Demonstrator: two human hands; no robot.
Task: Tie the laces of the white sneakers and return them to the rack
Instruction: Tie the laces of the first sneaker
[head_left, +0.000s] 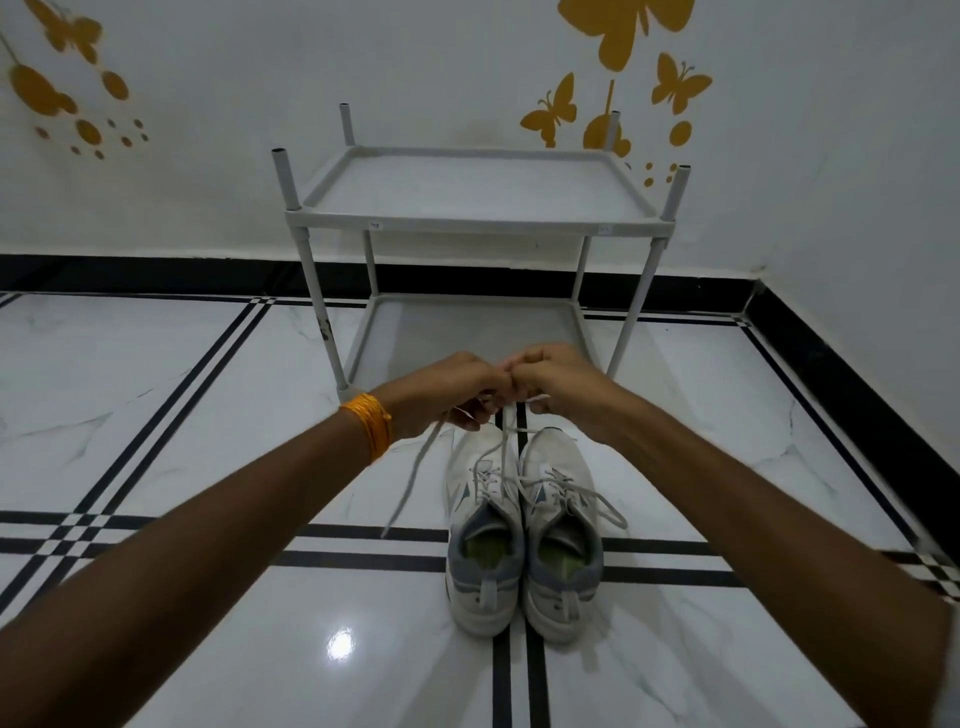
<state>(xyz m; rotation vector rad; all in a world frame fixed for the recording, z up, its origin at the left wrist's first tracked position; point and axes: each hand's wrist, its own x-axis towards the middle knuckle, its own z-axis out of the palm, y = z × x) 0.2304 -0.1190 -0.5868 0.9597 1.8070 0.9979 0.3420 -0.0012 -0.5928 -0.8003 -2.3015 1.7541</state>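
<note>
Two white sneakers stand side by side on the floor, heels toward me: the left sneaker (483, 525) and the right sneaker (563, 525). My left hand (452, 387) and my right hand (558, 382) meet above the toes, knuckles touching, each closed on a strand of the left sneaker's lace (503, 441), which is pulled up taut. One loose lace end (410, 478) trails down to the left of the shoes. The right sneaker's lace (597, 499) lies slack across its tongue and off to the right. The grey two-shelf rack (467, 221) stands just beyond my hands.
The rack stands against a white wall with yellow butterfly decals (675, 83). A black skirting (156, 273) runs along the wall and down the right side. The floor (208, 389) is glossy white tile with black lines. An orange thread band (371, 423) circles my left wrist.
</note>
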